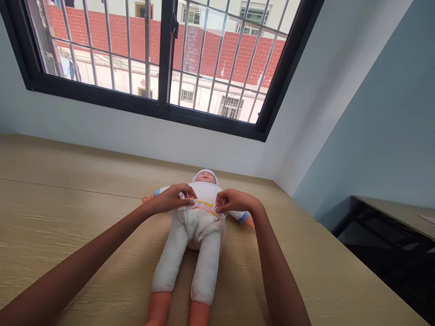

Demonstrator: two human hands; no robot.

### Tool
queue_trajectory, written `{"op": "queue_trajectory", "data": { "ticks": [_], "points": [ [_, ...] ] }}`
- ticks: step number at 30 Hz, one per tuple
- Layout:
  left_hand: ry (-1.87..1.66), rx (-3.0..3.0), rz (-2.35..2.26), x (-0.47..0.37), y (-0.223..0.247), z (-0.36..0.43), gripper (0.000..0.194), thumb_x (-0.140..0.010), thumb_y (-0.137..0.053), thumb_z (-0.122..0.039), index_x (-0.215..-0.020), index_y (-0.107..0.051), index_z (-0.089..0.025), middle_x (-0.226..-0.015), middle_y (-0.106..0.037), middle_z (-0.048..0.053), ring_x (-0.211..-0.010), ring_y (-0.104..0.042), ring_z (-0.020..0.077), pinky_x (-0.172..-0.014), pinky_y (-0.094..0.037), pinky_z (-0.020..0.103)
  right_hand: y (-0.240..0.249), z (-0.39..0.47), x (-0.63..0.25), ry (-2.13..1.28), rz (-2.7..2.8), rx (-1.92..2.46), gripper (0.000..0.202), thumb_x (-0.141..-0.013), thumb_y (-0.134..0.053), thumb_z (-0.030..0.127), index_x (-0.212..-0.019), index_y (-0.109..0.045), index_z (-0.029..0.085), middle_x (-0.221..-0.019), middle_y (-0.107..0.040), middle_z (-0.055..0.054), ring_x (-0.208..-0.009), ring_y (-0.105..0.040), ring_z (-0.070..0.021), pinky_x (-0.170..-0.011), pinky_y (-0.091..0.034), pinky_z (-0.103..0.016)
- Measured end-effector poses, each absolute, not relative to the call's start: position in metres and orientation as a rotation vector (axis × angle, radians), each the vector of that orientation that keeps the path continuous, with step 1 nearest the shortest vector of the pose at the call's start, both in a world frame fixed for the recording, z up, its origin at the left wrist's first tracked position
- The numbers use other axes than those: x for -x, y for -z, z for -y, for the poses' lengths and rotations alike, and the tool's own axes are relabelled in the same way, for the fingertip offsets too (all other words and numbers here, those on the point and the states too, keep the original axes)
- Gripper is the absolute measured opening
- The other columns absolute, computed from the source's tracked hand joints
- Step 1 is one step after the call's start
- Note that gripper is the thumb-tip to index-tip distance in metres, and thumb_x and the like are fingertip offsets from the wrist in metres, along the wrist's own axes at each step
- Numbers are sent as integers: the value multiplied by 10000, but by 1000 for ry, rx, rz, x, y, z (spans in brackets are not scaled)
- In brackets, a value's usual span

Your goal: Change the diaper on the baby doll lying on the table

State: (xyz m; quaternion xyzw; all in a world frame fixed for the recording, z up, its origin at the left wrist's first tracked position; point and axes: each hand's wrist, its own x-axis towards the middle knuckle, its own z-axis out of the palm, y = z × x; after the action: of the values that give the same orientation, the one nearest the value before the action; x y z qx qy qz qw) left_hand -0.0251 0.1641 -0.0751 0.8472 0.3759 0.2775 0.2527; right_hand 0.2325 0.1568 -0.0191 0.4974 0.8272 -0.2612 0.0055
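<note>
A doll (205, 226) in a white top (205, 190), white leggings (205, 267) and a pale cap (208, 171) is laid on its back on a wood-grained surface (102, 217), its head pointed toward a barred window (163, 54) and its bare feet toward the camera. Its hips are wrapped in a white diaper (200, 220), worn over the leggings, with a yellow-and-pink printed band (205, 206) shown across the front of the waist. The diaper's waist is flanked by two bare hands. At the picture's right, the edge of the diaper is pinched between the thumb and fingers of the right hand (224, 200), held narrow. At the picture's left, the thumb and fingers of the left hand (186, 195) are curled to a small gap against the diaper's upper edge; whether it is gripped cannot be told. The doll's arms are spread out to the sides, each sleeve finished with a blue cuff (244, 217). Beyond the window's dark frame (163, 111), a red brick band (217, 54) is seen on a building outside. At far right, a dark-sided table (384, 208) is set near a blue-grey wall (384, 127).
</note>
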Motion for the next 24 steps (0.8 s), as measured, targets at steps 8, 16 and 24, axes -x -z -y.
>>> {"op": "queue_trajectory", "data": {
  "ticks": [8, 16, 24],
  "points": [
    [-860, -2385, -980, 16, 75, -154, 272, -984, -528, -393, -914, -623, -148, -930, -627, 36, -855, -595, 169, -801, -508, 356, 21, -162, -233, 782, -2715, -1526, 188, -911, -659, 302, -1026, -633, 156, -1020, -655, -34, -851, -625, -155, -810, -537, -359],
    [-877, -2343, -989, 18, 81, -160, 275, -984, -531, -404, -944, -611, -144, -880, -617, 23, -785, -596, 151, -720, -516, 316, 22, -166, -248, 868, -2800, -1502, 201, -906, -665, 313, -1023, -632, 154, -1017, -665, -39, -904, -641, -174, -846, -535, -383],
    [-813, -2309, -958, 16, 77, -155, 244, -961, -576, -370, -894, -632, -143, -953, -640, 39, -892, -607, 176, -826, -516, 368, 37, -174, -232, 882, -2860, -1350, 179, -886, -688, 310, -966, -656, 153, -1048, -674, -44, -1020, -628, -201, -929, -506, -418]
  ]
}}
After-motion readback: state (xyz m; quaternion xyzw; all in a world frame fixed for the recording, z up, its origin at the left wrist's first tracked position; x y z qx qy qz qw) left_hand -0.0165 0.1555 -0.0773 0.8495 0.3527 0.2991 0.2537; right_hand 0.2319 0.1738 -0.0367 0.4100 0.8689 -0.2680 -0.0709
